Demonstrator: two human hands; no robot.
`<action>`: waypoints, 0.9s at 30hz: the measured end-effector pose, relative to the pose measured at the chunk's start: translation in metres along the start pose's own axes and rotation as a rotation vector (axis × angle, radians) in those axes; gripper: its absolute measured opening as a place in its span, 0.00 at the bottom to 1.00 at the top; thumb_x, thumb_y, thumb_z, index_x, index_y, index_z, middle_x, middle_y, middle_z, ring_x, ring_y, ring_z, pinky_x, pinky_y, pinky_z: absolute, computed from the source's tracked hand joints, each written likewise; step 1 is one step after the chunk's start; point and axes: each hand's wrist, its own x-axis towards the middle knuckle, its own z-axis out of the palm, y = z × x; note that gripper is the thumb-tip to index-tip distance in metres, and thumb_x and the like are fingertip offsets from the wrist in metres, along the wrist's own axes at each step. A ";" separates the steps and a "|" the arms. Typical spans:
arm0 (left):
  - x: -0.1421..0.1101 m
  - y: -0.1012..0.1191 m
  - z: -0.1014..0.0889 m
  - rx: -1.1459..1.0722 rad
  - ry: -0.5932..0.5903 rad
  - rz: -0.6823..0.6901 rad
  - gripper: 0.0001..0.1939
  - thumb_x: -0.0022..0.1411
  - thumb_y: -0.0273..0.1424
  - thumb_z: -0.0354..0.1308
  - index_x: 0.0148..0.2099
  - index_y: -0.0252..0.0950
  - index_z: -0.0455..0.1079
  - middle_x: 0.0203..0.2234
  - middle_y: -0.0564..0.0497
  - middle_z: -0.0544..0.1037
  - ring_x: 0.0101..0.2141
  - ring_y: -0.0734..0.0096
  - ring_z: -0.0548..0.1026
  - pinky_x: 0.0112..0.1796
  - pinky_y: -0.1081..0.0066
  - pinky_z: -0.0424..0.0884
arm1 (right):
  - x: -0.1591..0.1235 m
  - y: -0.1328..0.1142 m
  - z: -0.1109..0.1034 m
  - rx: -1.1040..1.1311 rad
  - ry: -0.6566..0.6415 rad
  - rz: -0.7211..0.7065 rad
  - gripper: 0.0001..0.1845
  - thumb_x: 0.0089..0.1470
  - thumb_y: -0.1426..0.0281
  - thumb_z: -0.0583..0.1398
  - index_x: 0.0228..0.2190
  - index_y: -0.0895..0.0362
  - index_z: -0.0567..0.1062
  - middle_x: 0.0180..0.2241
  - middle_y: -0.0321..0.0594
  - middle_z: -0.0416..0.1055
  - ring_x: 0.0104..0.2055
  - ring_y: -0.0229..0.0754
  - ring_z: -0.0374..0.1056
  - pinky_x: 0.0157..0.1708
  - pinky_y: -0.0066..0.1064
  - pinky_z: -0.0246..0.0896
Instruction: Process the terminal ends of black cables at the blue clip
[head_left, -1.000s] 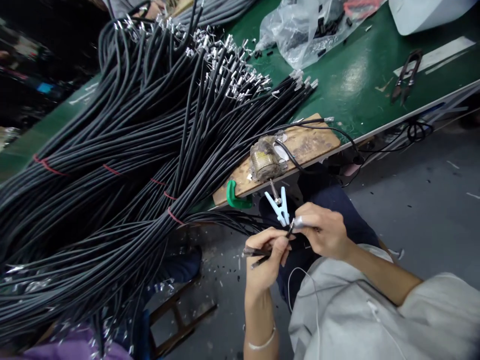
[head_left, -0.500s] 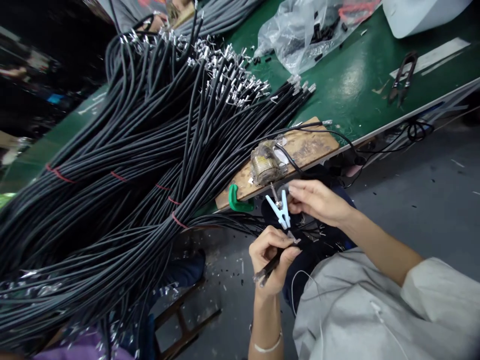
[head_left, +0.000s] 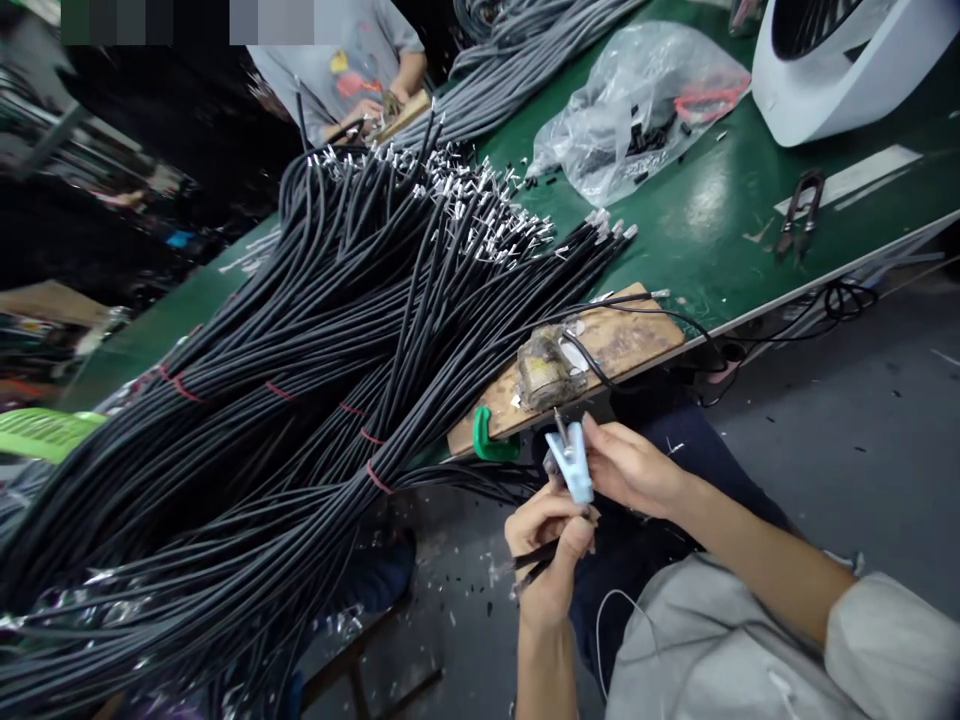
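Note:
My left hand [head_left: 550, 545] is closed around a short black cable [head_left: 534, 567], holding its tip up at a light-blue clip [head_left: 572, 462]. That clip hangs from a small tape-wrapped device [head_left: 546, 368] on a wooden board [head_left: 630, 335] at the bench edge. My right hand [head_left: 628, 467] pinches the blue clip from the right. To the left lies a big bundle of black cables [head_left: 300, 380] with metal-tipped ends and red ties.
The green bench [head_left: 712, 210] carries a clear plastic bag of small parts [head_left: 637, 105], thread snips [head_left: 799, 210] and a white housing [head_left: 847, 60]. A green clamp [head_left: 487, 440] holds the board. Another person [head_left: 352, 60] works at the far side, by grey cables [head_left: 517, 50].
My right hand left the cable tip, rose to the blue clip and now pinches it. My left hand brought the cable end up to the clip. The view tilted upward.

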 end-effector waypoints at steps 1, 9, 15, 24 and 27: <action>-0.001 0.000 -0.001 -0.006 -0.010 0.008 0.03 0.60 0.30 0.63 0.35 0.36 0.76 0.26 0.53 0.74 0.21 0.80 0.69 0.20 0.80 0.65 | -0.002 0.000 -0.004 -0.009 0.014 -0.010 0.29 0.51 0.48 0.61 0.24 0.64 0.77 0.21 0.38 0.68 0.23 0.32 0.59 0.24 0.26 0.52; 0.000 0.004 -0.003 0.098 -0.121 -0.028 0.08 0.61 0.33 0.60 0.33 0.37 0.77 0.23 0.50 0.75 0.23 0.72 0.73 0.24 0.74 0.68 | -0.048 -0.015 -0.017 -0.730 0.193 -0.279 0.14 0.55 0.60 0.63 0.29 0.60 0.76 0.25 0.38 0.71 0.27 0.36 0.60 0.29 0.30 0.56; -0.003 0.005 0.005 0.398 -0.082 -0.049 0.11 0.52 0.34 0.68 0.25 0.32 0.73 0.19 0.53 0.68 0.21 0.77 0.64 0.22 0.77 0.59 | -0.062 -0.013 0.006 -1.179 -0.004 -0.621 0.05 0.57 0.72 0.62 0.29 0.59 0.75 0.26 0.41 0.70 0.31 0.41 0.60 0.34 0.35 0.58; -0.024 -0.001 0.018 0.291 0.162 -0.066 0.07 0.63 0.33 0.58 0.34 0.35 0.70 0.23 0.57 0.62 0.17 0.83 0.63 0.18 0.80 0.58 | -0.046 0.033 0.002 -0.643 0.310 -0.584 0.11 0.57 0.66 0.60 0.25 0.57 0.71 0.23 0.37 0.64 0.27 0.39 0.61 0.26 0.33 0.61; -0.021 0.004 0.025 0.272 0.163 -0.059 0.12 0.66 0.34 0.55 0.31 0.34 0.68 0.24 0.56 0.64 0.17 0.83 0.65 0.18 0.80 0.59 | -0.044 0.044 0.001 -0.142 0.179 -0.222 0.14 0.55 0.59 0.62 0.29 0.57 0.71 0.23 0.33 0.63 0.19 0.35 0.60 0.15 0.27 0.59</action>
